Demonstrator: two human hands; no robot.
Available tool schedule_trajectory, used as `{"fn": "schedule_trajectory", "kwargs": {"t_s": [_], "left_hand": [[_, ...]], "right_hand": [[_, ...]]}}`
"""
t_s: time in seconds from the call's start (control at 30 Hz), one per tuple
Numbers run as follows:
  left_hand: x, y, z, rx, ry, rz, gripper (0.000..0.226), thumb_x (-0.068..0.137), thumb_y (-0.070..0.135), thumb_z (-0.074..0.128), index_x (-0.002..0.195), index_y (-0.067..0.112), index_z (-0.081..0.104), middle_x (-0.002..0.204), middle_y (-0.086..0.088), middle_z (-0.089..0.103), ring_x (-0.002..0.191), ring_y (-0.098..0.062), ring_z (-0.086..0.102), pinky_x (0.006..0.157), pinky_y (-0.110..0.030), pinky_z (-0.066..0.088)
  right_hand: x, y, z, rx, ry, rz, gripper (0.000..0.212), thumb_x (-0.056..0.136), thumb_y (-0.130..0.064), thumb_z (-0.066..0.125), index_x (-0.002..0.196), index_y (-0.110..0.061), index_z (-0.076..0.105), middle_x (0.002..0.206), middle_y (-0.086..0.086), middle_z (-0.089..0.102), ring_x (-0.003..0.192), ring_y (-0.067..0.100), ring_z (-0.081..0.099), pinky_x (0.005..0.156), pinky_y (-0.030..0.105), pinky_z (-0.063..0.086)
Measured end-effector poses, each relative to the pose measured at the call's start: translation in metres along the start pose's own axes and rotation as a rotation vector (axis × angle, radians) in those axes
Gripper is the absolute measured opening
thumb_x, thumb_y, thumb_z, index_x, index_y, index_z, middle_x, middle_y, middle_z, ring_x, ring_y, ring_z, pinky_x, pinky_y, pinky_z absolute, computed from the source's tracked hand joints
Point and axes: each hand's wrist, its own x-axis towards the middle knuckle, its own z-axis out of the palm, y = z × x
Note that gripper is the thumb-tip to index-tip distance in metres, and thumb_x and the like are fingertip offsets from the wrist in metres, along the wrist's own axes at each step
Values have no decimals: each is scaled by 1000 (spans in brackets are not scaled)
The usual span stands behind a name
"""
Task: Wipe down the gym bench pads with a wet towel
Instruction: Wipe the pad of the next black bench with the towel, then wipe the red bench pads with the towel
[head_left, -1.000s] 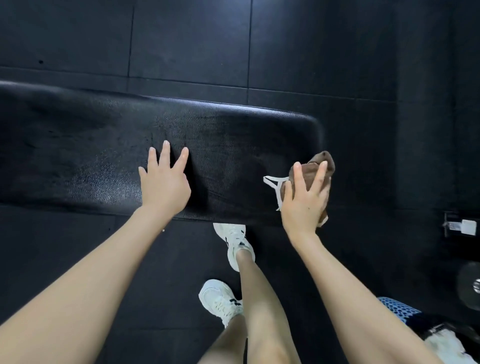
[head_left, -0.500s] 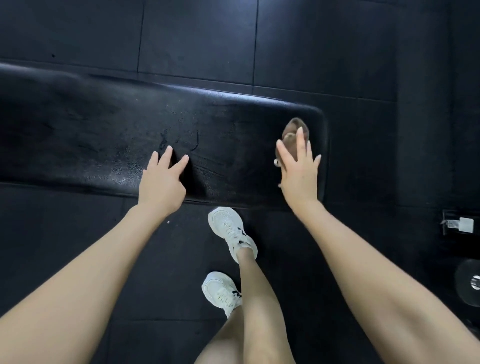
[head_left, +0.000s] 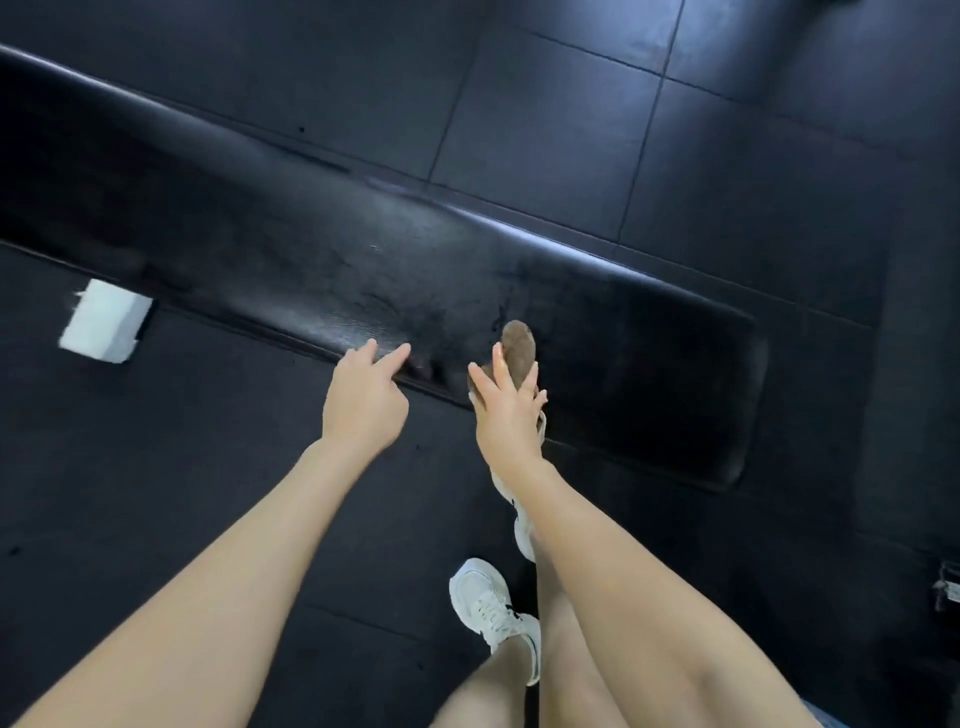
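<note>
A long black bench pad (head_left: 291, 249) runs diagonally from the upper left to the lower right. A brown towel (head_left: 519, 349) lies on its near edge, mostly covered by my right hand (head_left: 506, 413), whose straight fingers press it against the pad. My left hand (head_left: 363, 397) rests beside it on the pad's near edge, fingers extended and touching the surface. A wet sheen shows on the pad above both hands.
Black rubber floor tiles (head_left: 545, 119) surround the bench. A white block (head_left: 106, 326) sits under the bench's near edge at the left. My legs and white sneakers (head_left: 493, 613) stand close to the bench. A metal fitting (head_left: 948, 587) shows at the right edge.
The view has swung so the pad now lies diagonally. My right hand has slid the towel left along the pad, away from its right end and close to my left hand.
</note>
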Motion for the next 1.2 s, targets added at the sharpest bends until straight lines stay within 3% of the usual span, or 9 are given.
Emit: {"fn": "schedule_trajectory", "kwargs": {"t_s": [0.13,0.23,0.4,0.53,0.6,0.67,0.8,0.93,1.2], "left_hand": [[-20,-37,-48,-185,33,-132,48,92,7,38,138,20,46,143,-12,44,128,-27,41,101,-32,32],[-32,-54,-87,-396,10,-263,44,93,17,42,136,24,47,132,0,52,108,-19,54,86,-26,37],[-34,-82,-162,-1030,-38,-534,36,95,28,47,130,22,51,129,2,51,121,-20,47,90,-36,45],[-28,-102,-232,-1302,-125,-585,25,92,39,51,110,26,61,119,1,60,86,-14,63,68,-30,50],[-26,-115,-270,-1330,-126,-519,18,87,36,53,100,31,65,112,5,64,73,-6,61,79,-35,50],[-27,-134,-311,-1303,-73,-454,29,73,32,54,98,37,68,105,13,67,88,-4,57,100,-45,36],[-29,-189,-393,-1278,9,-238,47,64,11,48,99,34,69,106,14,69,104,-7,56,94,-30,36],[-17,-261,-459,-1247,83,-208,42,72,-9,52,109,8,63,117,-12,64,115,-21,57,100,-34,42],[14,-443,-598,-1062,278,-106,9,83,16,68,91,12,71,94,2,72,94,-7,64,87,-22,44]], "right_hand": [[-2,-61,-21,391,-33,-129,39,100,-11,44,138,-17,48,159,-1,17,138,31,34,109,37,36],[-15,-118,-46,515,-119,-86,39,102,-18,41,140,-23,45,157,-4,22,139,15,32,101,12,24],[-17,-219,-93,636,-213,-188,35,100,-16,44,133,-21,52,123,-11,57,113,3,52,94,11,36],[-7,-300,-126,600,-252,-297,25,99,-15,46,115,-24,62,104,-12,65,95,-1,58,86,17,44],[-1,-345,-143,498,-287,-370,24,99,-21,46,114,-30,61,102,-7,68,94,7,62,84,21,49],[6,-394,-161,370,-324,-452,23,99,-27,46,116,-36,58,98,-1,70,87,15,66,76,27,55],[23,-501,-189,251,-374,-582,20,95,-31,54,113,-28,46,92,0,66,83,18,63,74,31,50],[39,-612,-196,199,-400,-677,15,89,-32,62,91,-26,48,78,-11,59,74,7,58,62,22,41],[66,-835,-160,170,-272,-773,11,83,-33,69,86,-22,68,77,-12,65,78,4,60,71,23,47]]}}
